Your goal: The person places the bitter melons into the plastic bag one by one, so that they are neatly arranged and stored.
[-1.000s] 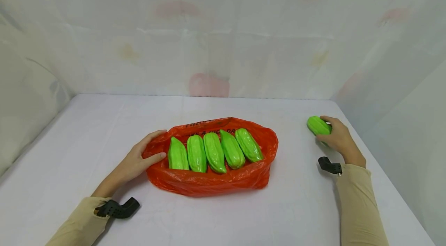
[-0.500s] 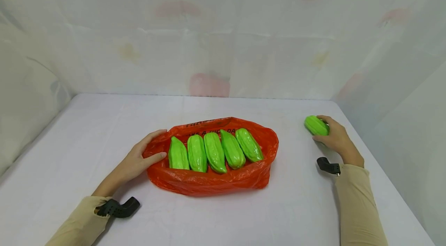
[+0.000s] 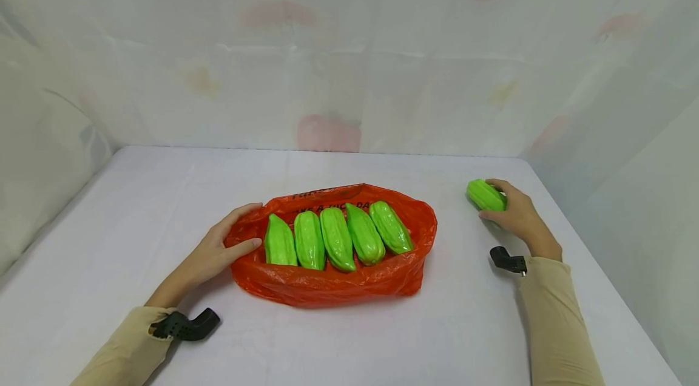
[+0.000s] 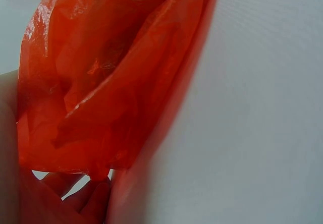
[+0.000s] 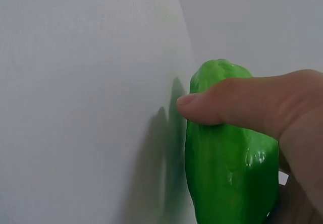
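A red plastic bag (image 3: pixel 327 289) lies with its mouth held wide in the middle of the table. Several bright green ridged gourds (image 3: pixel 337 239) sit side by side in it. My left hand (image 3: pixel 210 252) grips the bag's left end, thumb over the rim; the left wrist view shows fingers (image 4: pixel 91 201) partly behind the red plastic (image 4: pixel 116 93). Over on the right, my right hand (image 3: pixel 519 213) holds another green gourd (image 3: pixel 486 195) between thumb and fingers. In the right wrist view the thumb lies across this gourd (image 5: pixel 229 168), and its shadow falls beside it.
The white table (image 3: pixel 349 349) ends at a pale curtain (image 3: pixel 415 94) behind, with more curtain at both sides. Black wrist mounts (image 3: pixel 185 325) stick out from both sleeves. White cloth surface lies between the bag and the right hand.
My right hand has moved left with the green gourd, a little toward the bag. The left hand and the bag have stayed in place.
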`<state>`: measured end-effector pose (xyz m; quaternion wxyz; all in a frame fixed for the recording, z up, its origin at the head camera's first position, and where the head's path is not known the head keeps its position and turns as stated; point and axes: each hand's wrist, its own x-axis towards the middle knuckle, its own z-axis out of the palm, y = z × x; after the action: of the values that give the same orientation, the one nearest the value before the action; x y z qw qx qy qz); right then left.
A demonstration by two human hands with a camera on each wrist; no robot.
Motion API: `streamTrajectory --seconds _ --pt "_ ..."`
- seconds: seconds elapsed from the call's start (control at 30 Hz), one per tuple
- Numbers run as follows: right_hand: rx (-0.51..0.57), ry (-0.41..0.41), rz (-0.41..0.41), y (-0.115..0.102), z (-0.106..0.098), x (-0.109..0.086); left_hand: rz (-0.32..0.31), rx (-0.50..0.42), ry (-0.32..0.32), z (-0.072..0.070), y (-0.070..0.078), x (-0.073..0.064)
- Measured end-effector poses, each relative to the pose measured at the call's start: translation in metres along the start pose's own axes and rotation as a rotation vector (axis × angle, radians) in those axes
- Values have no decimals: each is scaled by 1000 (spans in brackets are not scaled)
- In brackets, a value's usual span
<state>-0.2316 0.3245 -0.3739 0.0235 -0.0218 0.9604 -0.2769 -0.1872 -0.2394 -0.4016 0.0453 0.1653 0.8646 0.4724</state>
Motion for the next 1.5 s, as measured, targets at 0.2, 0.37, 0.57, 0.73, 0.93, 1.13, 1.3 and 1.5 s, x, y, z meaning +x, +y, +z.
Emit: streamTrajectory --seconds 0.2,0.37,0.57,0.73,0.93,1.13,1.3,1.5 --pt "5 -4 -11 -6 0 1 1 5 2 0 1 0" --pt "4 -4 -27 -12 1 2 -2 19 2 0 2 0" --pt "0 -9 -40 -20 2 3 -3 14 0 0 2 -1" --pt "-1 -5 -52 -27 2 4 -3 2 0 0 1 -1" --pt "6 2 -84 -37 0 2 -8 2 -2 0 1 0" --pt "5 8 -109 -48 -2 -1 -13 29 -1 0 1 0" --pt "-2 17 -136 -54 -3 -2 -16 46 1 0 1 0" --pt "-12 47 -197 -64 -5 -5 -18 45 -2 -1 2 0"
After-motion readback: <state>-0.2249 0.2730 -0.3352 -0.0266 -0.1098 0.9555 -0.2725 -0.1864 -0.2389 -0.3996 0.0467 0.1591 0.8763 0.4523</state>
